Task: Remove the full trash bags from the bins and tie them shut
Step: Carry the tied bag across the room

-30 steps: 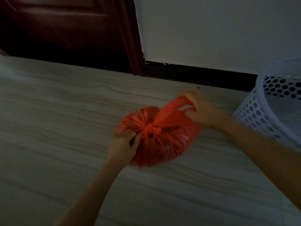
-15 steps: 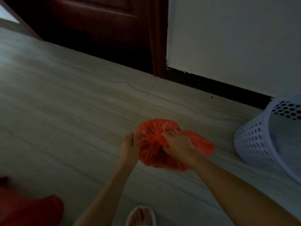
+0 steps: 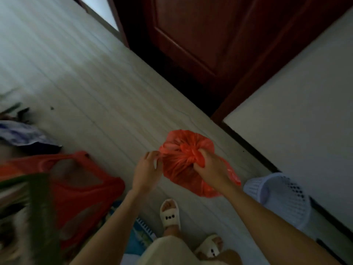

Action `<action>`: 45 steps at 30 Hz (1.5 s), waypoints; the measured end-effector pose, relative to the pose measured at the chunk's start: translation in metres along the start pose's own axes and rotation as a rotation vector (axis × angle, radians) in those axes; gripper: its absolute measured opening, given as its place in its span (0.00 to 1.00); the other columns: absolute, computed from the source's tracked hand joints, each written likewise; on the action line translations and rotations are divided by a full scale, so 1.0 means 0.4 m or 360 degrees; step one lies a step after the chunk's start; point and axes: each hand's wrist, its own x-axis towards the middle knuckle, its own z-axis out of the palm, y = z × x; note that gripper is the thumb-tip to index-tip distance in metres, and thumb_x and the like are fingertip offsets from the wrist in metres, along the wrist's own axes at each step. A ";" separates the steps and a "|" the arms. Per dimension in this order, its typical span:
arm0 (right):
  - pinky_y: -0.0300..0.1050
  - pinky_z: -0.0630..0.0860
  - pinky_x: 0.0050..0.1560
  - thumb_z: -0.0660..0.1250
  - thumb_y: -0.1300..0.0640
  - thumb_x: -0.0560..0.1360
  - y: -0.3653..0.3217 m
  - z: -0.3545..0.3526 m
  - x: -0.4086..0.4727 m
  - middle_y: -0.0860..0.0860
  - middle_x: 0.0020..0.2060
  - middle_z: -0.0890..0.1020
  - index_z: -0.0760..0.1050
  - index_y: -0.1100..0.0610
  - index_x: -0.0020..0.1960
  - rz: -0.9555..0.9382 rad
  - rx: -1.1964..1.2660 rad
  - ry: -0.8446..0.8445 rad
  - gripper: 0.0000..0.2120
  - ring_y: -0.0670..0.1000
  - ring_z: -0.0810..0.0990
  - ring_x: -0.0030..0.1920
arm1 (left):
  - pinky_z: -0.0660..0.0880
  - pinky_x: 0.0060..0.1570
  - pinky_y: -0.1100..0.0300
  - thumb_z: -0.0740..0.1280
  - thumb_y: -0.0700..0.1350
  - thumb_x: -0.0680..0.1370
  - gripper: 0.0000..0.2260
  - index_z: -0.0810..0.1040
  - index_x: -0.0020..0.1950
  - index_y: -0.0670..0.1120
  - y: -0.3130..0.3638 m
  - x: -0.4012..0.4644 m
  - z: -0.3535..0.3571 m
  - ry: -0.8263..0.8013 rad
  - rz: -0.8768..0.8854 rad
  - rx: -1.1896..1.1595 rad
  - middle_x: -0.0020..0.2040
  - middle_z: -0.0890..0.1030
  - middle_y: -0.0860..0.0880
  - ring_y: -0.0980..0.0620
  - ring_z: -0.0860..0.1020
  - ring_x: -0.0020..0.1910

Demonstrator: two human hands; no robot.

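Note:
A full red trash bag [image 3: 183,161] sits in front of me, its top gathered into a knot. My right hand [image 3: 209,165] is closed around the knotted top. My left hand [image 3: 146,169] pinches the bag's left edge with its fingertips. A white perforated bin [image 3: 282,197] lies on its side to the right, against the wall. A second red bag [image 3: 80,188], open and filled, is at the lower left.
A dark red door [image 3: 210,44] and its frame stand ahead, with a white wall [image 3: 305,102] to the right. Blurred rubbish and green leaves [image 3: 38,207] crowd the left. My feet in white slippers [image 3: 170,215] are below the bag on the pale floor.
The view has swung left and down, bringing the second red bag and my feet into sight. My right hand went from pulling a bag handle outward to gripping the knot.

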 end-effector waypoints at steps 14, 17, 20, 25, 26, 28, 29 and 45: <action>0.41 0.65 0.51 0.69 0.57 0.69 -0.766 -0.234 0.212 0.60 0.57 0.78 0.71 0.59 0.62 -0.0642 0.0024 -0.0062 0.22 0.59 0.76 0.57 | 0.66 0.66 0.47 0.64 0.44 0.76 0.21 0.67 0.69 0.44 0.093 0.100 -0.658 0.0510 0.0031 0.0101 0.69 0.69 0.42 0.41 0.68 0.67; 0.40 0.66 0.50 0.69 0.58 0.69 -0.895 -0.227 0.335 0.60 0.56 0.79 0.72 0.60 0.60 -0.0756 0.0063 -0.0128 0.21 0.59 0.77 0.56 | 0.68 0.63 0.48 0.64 0.44 0.75 0.21 0.69 0.68 0.45 0.061 0.205 -0.763 0.0600 -0.0061 0.0095 0.67 0.71 0.42 0.41 0.70 0.65; 0.43 0.69 0.51 0.68 0.57 0.69 -1.055 -0.217 0.488 0.59 0.55 0.79 0.72 0.58 0.60 -0.0867 0.0049 -0.0253 0.20 0.58 0.77 0.55 | 0.68 0.62 0.52 0.64 0.44 0.75 0.20 0.69 0.68 0.45 0.029 0.334 -0.887 0.0724 -0.0224 0.0076 0.66 0.72 0.43 0.42 0.72 0.63; 0.42 0.68 0.46 0.68 0.56 0.69 -1.344 -0.189 0.694 0.57 0.51 0.80 0.73 0.57 0.57 -0.1085 -0.0049 -0.0398 0.17 0.58 0.78 0.51 | 0.68 0.61 0.54 0.64 0.43 0.75 0.20 0.70 0.67 0.43 -0.038 0.513 -1.093 0.0902 -0.0436 -0.0088 0.65 0.73 0.42 0.43 0.73 0.62; 0.41 0.66 0.45 0.68 0.56 0.70 -1.392 -0.182 0.721 0.57 0.51 0.80 0.73 0.57 0.57 -0.1140 -0.0086 -0.0401 0.16 0.58 0.78 0.51 | 0.68 0.61 0.54 0.64 0.44 0.75 0.20 0.69 0.67 0.43 -0.051 0.539 -1.125 0.0926 -0.0454 -0.0083 0.65 0.73 0.42 0.44 0.72 0.62; 0.40 0.65 0.44 0.67 0.56 0.70 -1.528 -0.141 0.801 0.56 0.51 0.80 0.73 0.56 0.56 -0.1244 -0.0134 -0.0479 0.15 0.57 0.77 0.51 | 0.68 0.62 0.53 0.63 0.43 0.76 0.20 0.69 0.67 0.43 -0.115 0.610 -1.214 0.1016 -0.0534 -0.0124 0.65 0.72 0.42 0.44 0.71 0.63; 0.40 0.65 0.45 0.67 0.56 0.71 -1.611 -0.111 0.850 0.56 0.51 0.80 0.73 0.56 0.57 -0.1284 -0.0152 -0.0521 0.15 0.57 0.77 0.51 | 0.67 0.63 0.53 0.64 0.43 0.75 0.19 0.70 0.67 0.42 -0.159 0.654 -1.270 0.1077 -0.0575 -0.0163 0.65 0.73 0.41 0.44 0.71 0.64; 0.42 0.70 0.47 0.67 0.55 0.71 -2.672 0.240 1.394 0.55 0.50 0.81 0.73 0.56 0.58 -0.1488 -0.0176 -0.0600 0.16 0.55 0.79 0.50 | 0.68 0.63 0.50 0.64 0.39 0.75 0.18 0.72 0.65 0.40 -0.683 1.243 -2.134 0.1416 -0.0723 -0.0294 0.62 0.75 0.39 0.41 0.72 0.62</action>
